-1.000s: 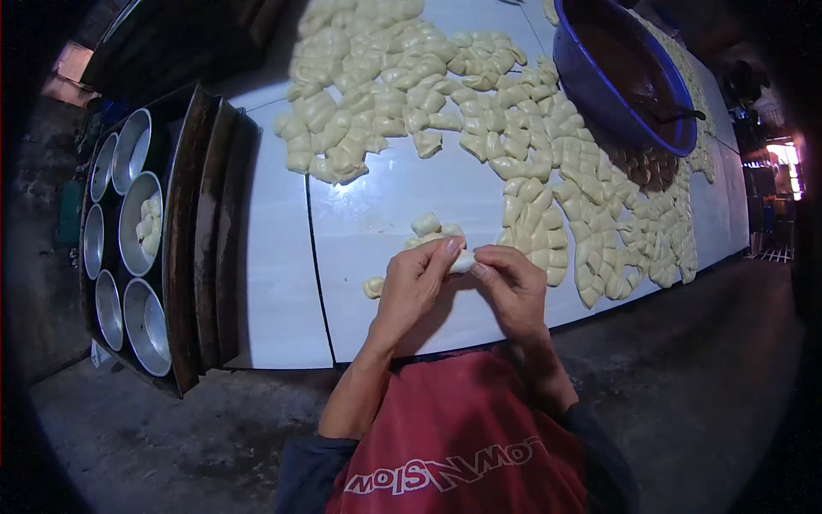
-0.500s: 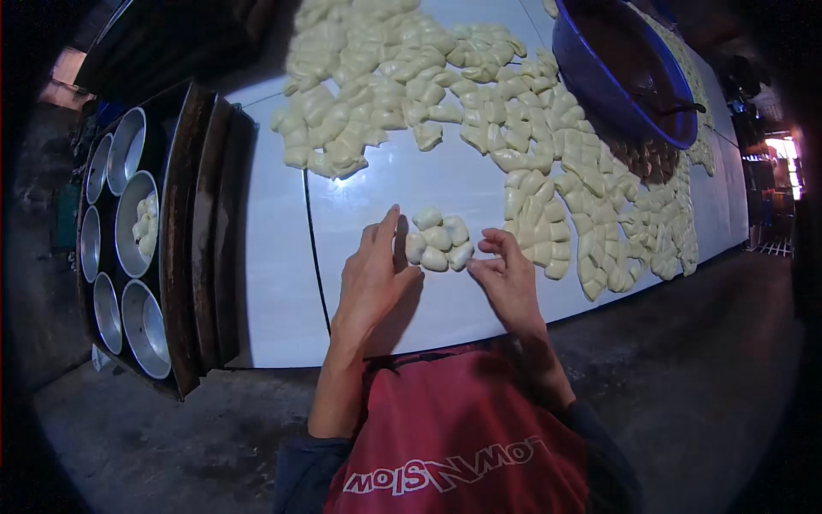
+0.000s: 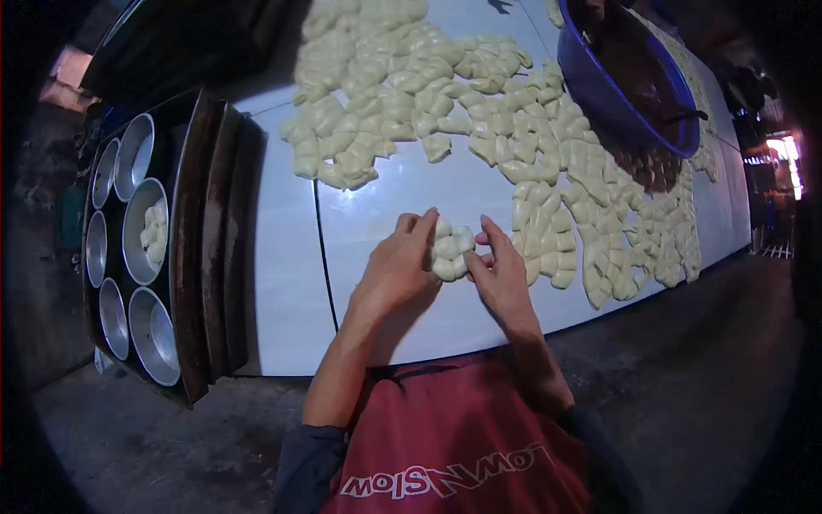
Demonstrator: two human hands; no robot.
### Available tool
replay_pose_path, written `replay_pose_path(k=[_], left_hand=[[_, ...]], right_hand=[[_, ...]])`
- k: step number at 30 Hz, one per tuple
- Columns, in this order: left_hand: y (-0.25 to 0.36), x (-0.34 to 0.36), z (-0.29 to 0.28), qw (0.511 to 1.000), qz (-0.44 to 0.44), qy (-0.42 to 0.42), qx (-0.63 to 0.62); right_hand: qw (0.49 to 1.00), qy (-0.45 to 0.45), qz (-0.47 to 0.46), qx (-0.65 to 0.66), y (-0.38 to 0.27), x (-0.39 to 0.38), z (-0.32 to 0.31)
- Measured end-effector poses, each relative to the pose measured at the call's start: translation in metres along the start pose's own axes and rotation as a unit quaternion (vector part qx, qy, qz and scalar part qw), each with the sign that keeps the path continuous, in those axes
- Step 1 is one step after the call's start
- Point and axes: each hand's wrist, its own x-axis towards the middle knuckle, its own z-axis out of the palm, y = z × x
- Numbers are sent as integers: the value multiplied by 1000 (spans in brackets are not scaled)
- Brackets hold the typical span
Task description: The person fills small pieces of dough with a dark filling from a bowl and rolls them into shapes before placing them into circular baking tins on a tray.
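Dough cluster [image 3: 449,254] is lying on the white table [image 3: 287,274] near its front edge, directly between both hands. Left hand [image 3: 401,261] is cupping its left flank; right hand [image 3: 501,276] is setting a thumb against its right side, fingers parted. Neither hand is closing fully around it; the gap between them is narrow, probably so lumps are being kept snug together. Six round metal pans [image 3: 154,336] are sitting in a dark tray [image 3: 192,248] at left, presumably for easy reach.

Counts: one cluster, about six lumps showing, others perhaps hiding behind fingers. One pan of six is holding pale lumps [image 3: 154,231]. One loose dough piece [image 3: 437,148] is lying apart, below the joined dough sheets [image 3: 377,94], too merged for counting. One blue basin [image 3: 586,90] is standing farther right.
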Motion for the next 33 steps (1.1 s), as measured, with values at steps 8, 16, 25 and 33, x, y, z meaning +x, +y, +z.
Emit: replay_pose_path(k=[8, 16, 25, 33], left_hand=[[0, -13, -6, 968, 28, -10, -251], [-1, -147, -157, 951, 66, 238, -186], [-72, -314, -260, 919, -168, 345, -88], [-116, -317, -266, 897, -323, 242, 181]], right_hand=[[936, -78, 81, 335, -37, -6, 8], [902, -347, -93, 240, -199, 9, 66], [747, -531, -400, -26, -337, -6, 261], [713, -329, -568, -246, -336, -18, 304]])
